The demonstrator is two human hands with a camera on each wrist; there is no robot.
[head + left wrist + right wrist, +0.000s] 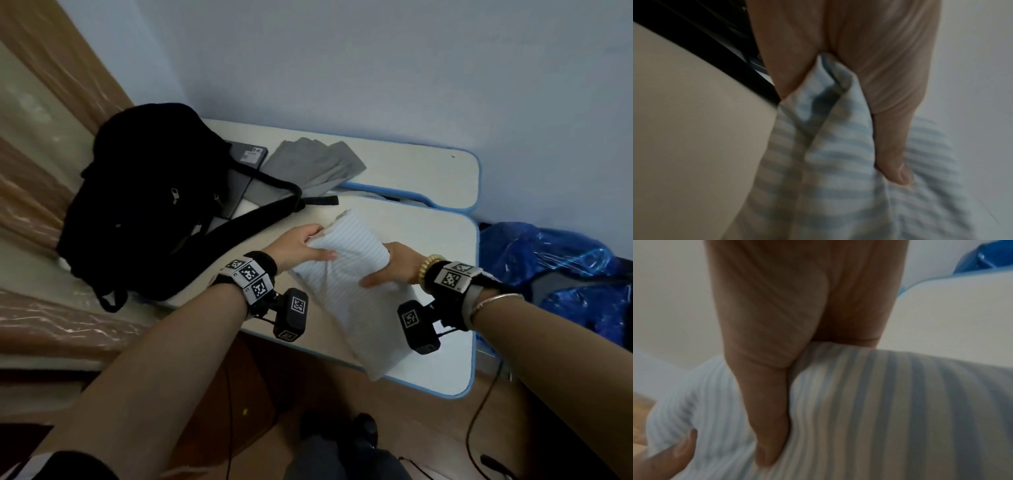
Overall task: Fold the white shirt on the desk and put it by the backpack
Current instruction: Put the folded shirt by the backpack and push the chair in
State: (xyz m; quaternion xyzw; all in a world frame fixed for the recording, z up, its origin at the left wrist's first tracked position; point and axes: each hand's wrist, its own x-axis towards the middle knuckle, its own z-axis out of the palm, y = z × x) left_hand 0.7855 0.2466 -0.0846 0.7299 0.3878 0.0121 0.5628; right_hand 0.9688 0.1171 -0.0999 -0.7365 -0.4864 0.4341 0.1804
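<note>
**A:** Head view first. Both hands are on the white shirt (356, 274), which is a long folded bundle with faint blue stripes lying across the desk (442, 240), its near end hanging a bit over the front edge. The left hand (301, 248) grips the left edge, thumb lying flat on top and fingers tucked under the cloth. The right hand (394, 265) grips the right edge the same way, thumb on top. The backpack (150, 202) is black and sits at the left of the desk, near the shirt but apart from it.

**B:** Any writing to read?

**A:** There's a white label on a dark laptop (245, 161) behind the backpack, but it's too small to make out. Black-and-white square markers on the wrist cameras, no words. A grey cloth (315, 164) lies on the shelf at the back.

**B:** Left wrist view?

**A:** Blurry. The thumb (894, 154) presses down on the striped fabric (828, 186), with cloth bunched up into the crook between thumb and palm. So it's pinching the shirt.

**B:** And the right wrist?

**A:** Same deal: the thumb (768, 418) is dug into the stripes (890, 410), the palm wrapped over the fold. The other hand's thumb tip (674, 452) shows at the bottom left, also on the shirt.
</note>
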